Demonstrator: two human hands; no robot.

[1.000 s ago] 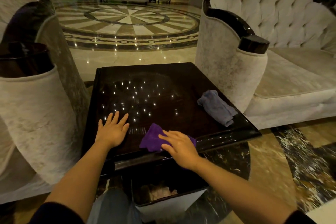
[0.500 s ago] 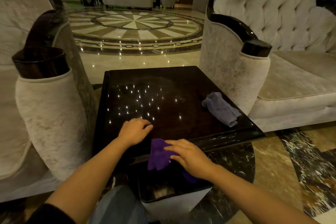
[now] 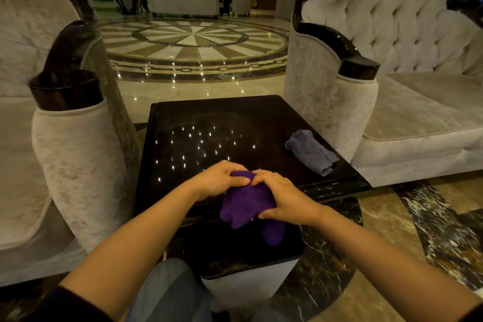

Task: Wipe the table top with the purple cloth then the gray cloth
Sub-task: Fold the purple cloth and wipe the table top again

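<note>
Two big pale velvet sofas are flanking the scene, the right sofa (image 3: 407,65) with its tufted back and the left sofa (image 3: 65,138) showing a dark glossy arm cap. Between them the dark table (image 3: 222,117) is sitting square and shiny, throwing back a scatter of ceiling lights. Below its near edge a dark-lined bin (image 3: 243,269) with pale sides is standing on the marble floor.

Over the table's near edge, the purple cloth (image 3: 248,206) is hanging bunched between both hands, its lower end drooping above the bin. The left hand (image 3: 219,180) is curling its fingers over the cloth's top, thumb pressing in. The right hand (image 3: 287,198) is closing on the cloth from the other side, fingers wrapping the upper fold and thumb tucking underneath. The fingertips of both hands are almost meeting on top.

Near the table's right edge the gray cloth (image 3: 311,151) is lying crumpled, well apart from both hands.
</note>
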